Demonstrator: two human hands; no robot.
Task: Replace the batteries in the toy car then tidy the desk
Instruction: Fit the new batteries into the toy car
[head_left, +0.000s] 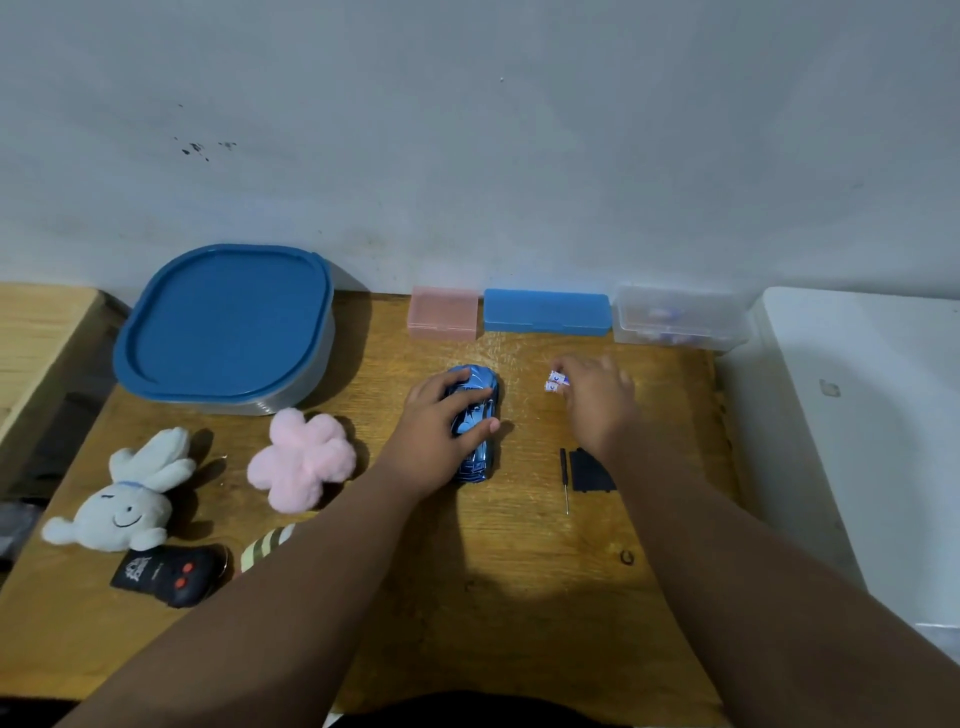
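On the wooden table, near its middle, the toy car sits roof up under the left grip, whose fingers curl over the roof with the thumb against the car's side. The glossy shell looks light, rigid and slippery, so holding it across the flanks seems safer than by the roof. Well to its right lie the black battery cover, thin and probably brittle at its tabs, and a slim screwdriver. The right grip pinches two small batteries. These are smooth cylinders apt to roll, best pinched mid-body.
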